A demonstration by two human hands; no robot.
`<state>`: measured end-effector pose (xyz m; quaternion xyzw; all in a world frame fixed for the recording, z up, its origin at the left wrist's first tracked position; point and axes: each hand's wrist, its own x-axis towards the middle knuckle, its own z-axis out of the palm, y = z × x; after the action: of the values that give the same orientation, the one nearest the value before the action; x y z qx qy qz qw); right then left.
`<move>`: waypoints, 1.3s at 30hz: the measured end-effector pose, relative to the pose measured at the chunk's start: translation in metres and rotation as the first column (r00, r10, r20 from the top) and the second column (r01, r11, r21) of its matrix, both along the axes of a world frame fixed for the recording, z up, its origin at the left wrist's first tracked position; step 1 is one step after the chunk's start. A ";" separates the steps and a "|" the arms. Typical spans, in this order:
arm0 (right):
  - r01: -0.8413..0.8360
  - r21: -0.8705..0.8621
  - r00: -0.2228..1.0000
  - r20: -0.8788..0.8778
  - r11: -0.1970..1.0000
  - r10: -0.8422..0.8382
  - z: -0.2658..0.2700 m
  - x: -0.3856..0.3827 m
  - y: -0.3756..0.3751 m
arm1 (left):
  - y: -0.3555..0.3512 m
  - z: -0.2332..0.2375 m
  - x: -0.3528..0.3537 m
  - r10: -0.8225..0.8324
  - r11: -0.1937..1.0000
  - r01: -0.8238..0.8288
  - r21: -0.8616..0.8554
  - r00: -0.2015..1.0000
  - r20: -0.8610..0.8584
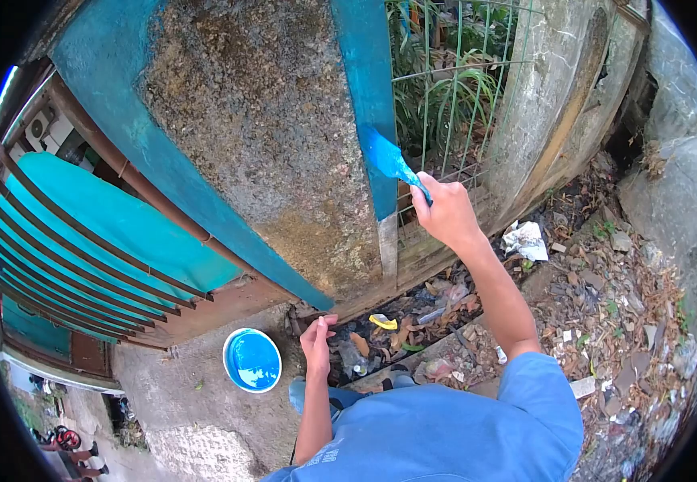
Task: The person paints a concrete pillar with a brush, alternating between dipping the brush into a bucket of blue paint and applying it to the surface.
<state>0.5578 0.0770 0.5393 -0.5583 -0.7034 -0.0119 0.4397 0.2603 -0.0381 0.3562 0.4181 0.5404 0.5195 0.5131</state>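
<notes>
Just one view is given: a head-worn camera, pointed forward and tipped steeply down, fisheye-style, with black corners all round. The concrete pillar (260, 145) is seen from close up and fills the top middle, with the wire fence (445, 74) caught just right of it. The littered ground (605, 305) is taken in on the right, the paint tub (226, 360) low left. The wearer's blue shirt (445, 434) is cut off by the bottom edge.

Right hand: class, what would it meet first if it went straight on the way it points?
Probably the blue-painted wall edge: the right hand points its brush up and left, bristles seemingly already on that strip.
</notes>
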 end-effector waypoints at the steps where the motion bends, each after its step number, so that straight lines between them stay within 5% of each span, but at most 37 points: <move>1: 0.002 0.001 1.000 -0.001 1.000 -0.002 0.001 0.002 -0.001 | 0.001 0.001 0.001 -0.005 1.000 0.005 0.005 1.000 0.000; 6: -0.024 -0.070 0.987 0.155 0.997 0.035 0.025 0.018 0.010 | 0.002 0.003 0.004 -0.007 1.000 0.007 0.008 1.000 -0.001; 7: -0.053 -0.149 0.995 0.081 0.987 0.066 0.040 0.022 0.009 | 0.002 0.003 0.005 -0.011 1.000 0.011 0.011 1.000 0.004; 11: -0.015 0.064 0.996 0.085 0.998 0.010 0.085 0.025 0.011 | 0.004 0.003 0.009 -0.033 0.999 0.033 0.031 0.999 0.012; 16: 0.064 0.274 0.976 -0.220 0.960 -0.003 0.122 0.015 0.005 | 0.003 -0.001 0.014 -0.046 0.999 0.046 0.009 0.999 -0.007; 20: 0.019 0.215 0.858 -0.505 0.976 0.094 0.096 0.010 0.032 | 0.001 -0.004 0.014 -0.047 0.999 0.047 -0.003 0.999 0.002; 25: 0.026 0.142 0.786 -0.615 0.989 0.067 -0.045 -0.007 0.061 | -0.004 -0.015 0.013 -0.113 0.994 0.113 -0.007 0.993 -0.020; 29: 0.034 -0.176 0.706 -0.692 0.984 -0.148 -0.216 -0.025 0.031 | -0.003 -0.038 0.011 -0.160 0.987 0.160 0.027 0.987 0.002; 34: 0.151 -0.484 0.696 -0.568 0.862 -0.440 -0.407 -0.043 0.006 | 0.008 -0.086 0.009 -0.213 0.977 0.213 0.023 0.977 0.000; 39: 0.191 -0.718 0.608 -0.449 0.670 -0.655 -0.483 -0.054 0.002 | 0.008 -0.134 0.001 -0.234 0.972 0.234 0.004 0.972 -0.021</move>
<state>0.5037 0.0793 0.0560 -0.7898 -0.2926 0.3065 0.4436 0.2609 -0.0303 0.2218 0.4858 0.4909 0.4528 0.5640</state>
